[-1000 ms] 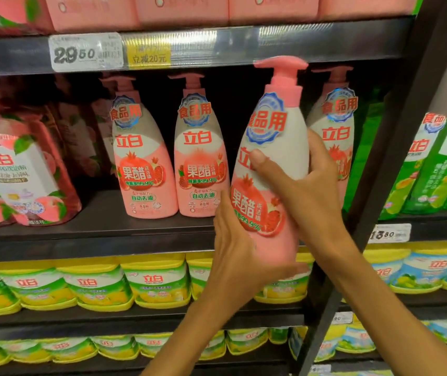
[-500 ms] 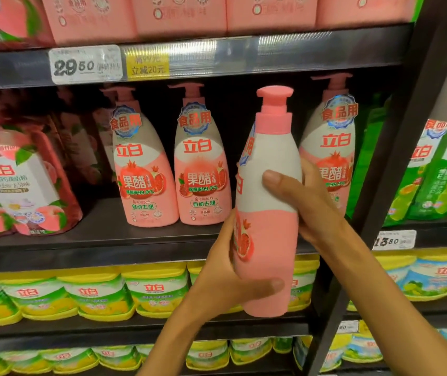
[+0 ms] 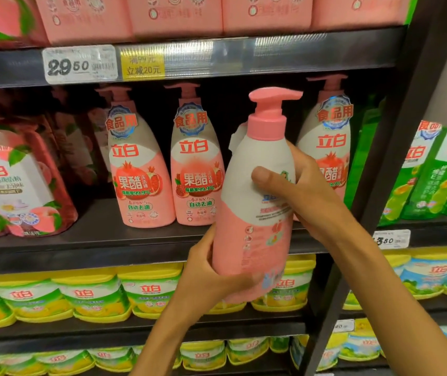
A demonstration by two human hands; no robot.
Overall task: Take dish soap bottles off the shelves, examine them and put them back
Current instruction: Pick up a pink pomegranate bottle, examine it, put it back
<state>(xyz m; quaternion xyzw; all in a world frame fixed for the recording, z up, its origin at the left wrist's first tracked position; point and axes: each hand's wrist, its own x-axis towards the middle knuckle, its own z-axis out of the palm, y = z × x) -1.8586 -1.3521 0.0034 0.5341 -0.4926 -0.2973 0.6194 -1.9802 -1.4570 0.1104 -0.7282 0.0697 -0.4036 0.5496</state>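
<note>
Two hands: both on one pink pump bottle (image 3: 252, 213), held upright in front of the shelf, off its board.
Left hand (image 3: 211, 270): cups the bottle's base from below and the left, fingers curled round the bottom edge.
Right hand (image 3: 301, 191): wraps the upper body from the right, thumb pressed across the white band.
Bottle's facing: the front label is turned away; small print and little icons of the back panel face the camera, blurred and unreadable.
Progress: the bottle is off the shelf and under examination, by my reading; putting it back is not yet done.
Gap: an open slot on the shelf board (image 3: 135, 240) just behind the hands, between the second standing bottle (image 3: 195, 164) to their left and the third standing bottle (image 3: 330, 147) behind the right hand; likely its home.
Left of the hands: another standing bottle (image 3: 135, 169), then soft refill pouches (image 3: 13, 183) with glossy, creased film.
Bottle shape: tall, rounded shoulders tapering to a pink collar and flat-topped pump spout pointing right.
Surface: smooth shrink sleeve, white above, pink below; looks slick, so a two-handed hold seems sensible.
Below the hands: rows of yellow-lidded tubs (image 3: 81, 297), squat, rigid-looking plastic.
Right of the hands: green packs (image 3: 439, 175) past a dark upright post (image 3: 396, 147).
</note>
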